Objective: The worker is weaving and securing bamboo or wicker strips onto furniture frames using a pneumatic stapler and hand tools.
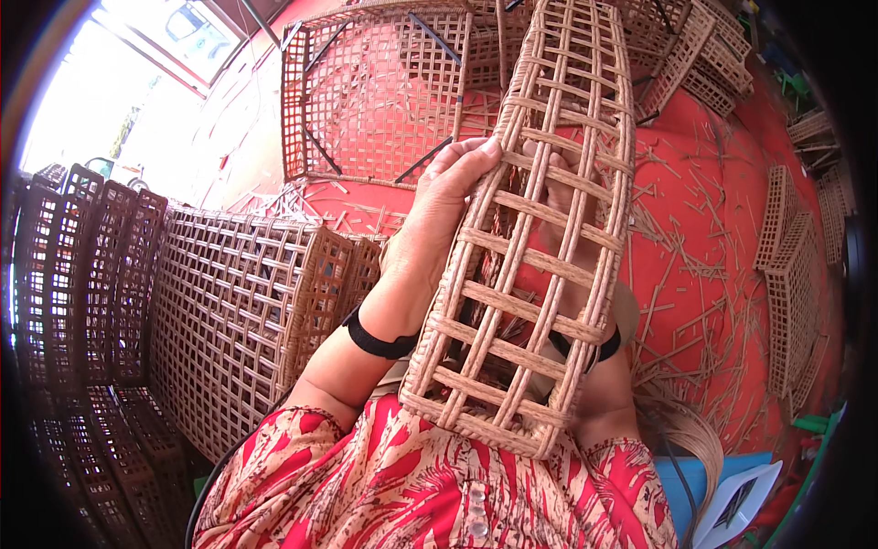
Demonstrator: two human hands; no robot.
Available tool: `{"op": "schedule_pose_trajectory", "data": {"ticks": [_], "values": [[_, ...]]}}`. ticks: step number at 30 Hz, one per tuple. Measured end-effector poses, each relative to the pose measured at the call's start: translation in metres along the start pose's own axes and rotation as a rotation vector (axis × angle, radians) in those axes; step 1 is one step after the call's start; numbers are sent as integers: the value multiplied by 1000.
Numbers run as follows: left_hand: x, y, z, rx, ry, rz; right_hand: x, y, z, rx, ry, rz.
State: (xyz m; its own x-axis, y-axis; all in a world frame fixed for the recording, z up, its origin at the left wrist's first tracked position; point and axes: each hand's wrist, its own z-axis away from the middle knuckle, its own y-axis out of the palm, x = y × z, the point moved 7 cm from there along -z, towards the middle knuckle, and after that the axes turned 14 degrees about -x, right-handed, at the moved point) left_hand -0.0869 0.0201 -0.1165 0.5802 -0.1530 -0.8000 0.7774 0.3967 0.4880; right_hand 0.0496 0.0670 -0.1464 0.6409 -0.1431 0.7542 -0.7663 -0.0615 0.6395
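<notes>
A long woven wicker basket [533,266] of tan strands stands tilted before me, one narrow lattice side facing up. Its near end rests by my lap and its far end reaches past the top of the view. My left hand [455,174] grips its left edge about midway, thumb on top of the rim. Behind the lattice is my right hand [560,181], seen only in parts through the gaps, its fingers bent against the weave. Black bands circle both wrists.
Several stacked wicker baskets [229,302] stand at the left, darker ones [82,274] beyond them. A large basket with black strips [375,101] lies ahead. Cut strands [686,265] litter the red floor covering. At the lower right are a strand bundle [690,430] and a white tray [739,503].
</notes>
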Motion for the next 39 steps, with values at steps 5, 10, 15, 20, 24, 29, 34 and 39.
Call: {"op": "schedule_pose_trajectory", "data": {"ticks": [5,10,15,20,24,29,34,39], "values": [[0,0,-1,1,17,-10,4,5,14,10,-361,392],[0,1,1,10,1,20,1,1,19,14,-424,590],[1,1,3,15,-8,34,-4,-2,10,-39,-15,-62],[1,2,2,11,-4,14,-3,8,1,-82,55,6],[1,1,1,0,-10,25,-2,8,-5,-92,98,104],[0,3,2,19,-9,25,0,5,-11,-5,131,146],[-1,4,2,64,-33,-2,4,1,-9,-1,105,93],[1,-1,-2,61,-22,-32,8,4,-6,3,82,100]]}}
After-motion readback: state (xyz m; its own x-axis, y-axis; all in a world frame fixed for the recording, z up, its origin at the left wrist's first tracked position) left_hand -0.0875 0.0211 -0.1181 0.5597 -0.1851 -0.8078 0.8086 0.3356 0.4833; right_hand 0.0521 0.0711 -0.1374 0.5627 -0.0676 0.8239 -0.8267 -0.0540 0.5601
